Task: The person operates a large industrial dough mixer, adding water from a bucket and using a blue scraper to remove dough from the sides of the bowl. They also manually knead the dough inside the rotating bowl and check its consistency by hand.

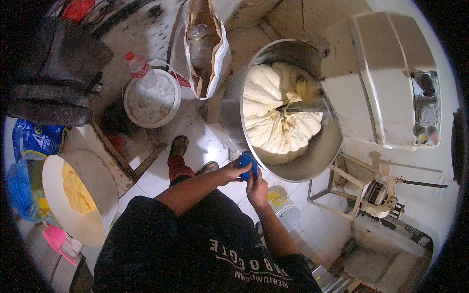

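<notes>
My left hand (235, 173) and my right hand (257, 187) meet in front of my body, both gripping a small blue packet (248, 166). What the packet contains is hidden. Just beyond my hands stands the large steel bowl (253, 152) of a dough mixer, its rim close to the packet. A big pale mass of dough (271, 128) lies in the bowl, folded around a central metal bar (304, 109). The dough near the bar's far side looks blurred.
The white mixer housing (388, 80) rises at right, with a machine part (377, 201) below it. A lidded bucket (152, 100) carries a plastic bottle (141, 69). Nearby are an open sack (203, 55), a tub (104, 190) of yellow fat-like substance, a pink scoop (56, 238) and a white bucket (285, 212).
</notes>
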Demonstrator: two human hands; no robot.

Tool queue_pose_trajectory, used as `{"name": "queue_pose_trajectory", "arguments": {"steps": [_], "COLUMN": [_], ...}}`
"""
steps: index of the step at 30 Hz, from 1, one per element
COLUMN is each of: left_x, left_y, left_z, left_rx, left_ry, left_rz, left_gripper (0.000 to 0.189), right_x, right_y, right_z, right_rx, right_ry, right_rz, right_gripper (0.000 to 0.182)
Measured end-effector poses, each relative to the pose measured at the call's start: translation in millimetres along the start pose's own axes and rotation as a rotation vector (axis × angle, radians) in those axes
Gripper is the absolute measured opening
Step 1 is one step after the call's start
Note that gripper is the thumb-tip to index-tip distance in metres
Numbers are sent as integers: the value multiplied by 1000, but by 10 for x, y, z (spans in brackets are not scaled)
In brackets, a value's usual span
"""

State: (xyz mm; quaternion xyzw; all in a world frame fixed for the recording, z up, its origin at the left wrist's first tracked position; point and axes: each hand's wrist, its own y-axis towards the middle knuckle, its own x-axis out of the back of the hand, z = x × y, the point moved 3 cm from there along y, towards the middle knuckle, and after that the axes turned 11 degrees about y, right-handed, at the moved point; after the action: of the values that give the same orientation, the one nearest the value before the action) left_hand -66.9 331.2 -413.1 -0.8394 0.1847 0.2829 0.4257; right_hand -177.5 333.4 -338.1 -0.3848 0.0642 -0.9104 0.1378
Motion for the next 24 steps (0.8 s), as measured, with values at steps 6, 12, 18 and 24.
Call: {"name": "queue_pose_trajectory", "arguments": {"steps": [6,12,18,24], "left_x": [63,207,284,395], "left_y": [-22,-32,-14,39], "left_z": [-48,-166,-186,-217], "left_rx": [-13,23,58,1], "left_ry": [68,126,186,163], "left_rz": [1,-1,-8,-20], "left_gripper": [50,54,61,60], "right_x": [-38,-146,-186,-257], "right_y": [31,125,156,263], "right_z": [99,171,243,306], "right_rx": [-54,-83,-155,-44], "right_ry": [17,-19,-43,-6], "right_rz": [1,31,44,-3], "right_gripper": [27,38,38,38]}}
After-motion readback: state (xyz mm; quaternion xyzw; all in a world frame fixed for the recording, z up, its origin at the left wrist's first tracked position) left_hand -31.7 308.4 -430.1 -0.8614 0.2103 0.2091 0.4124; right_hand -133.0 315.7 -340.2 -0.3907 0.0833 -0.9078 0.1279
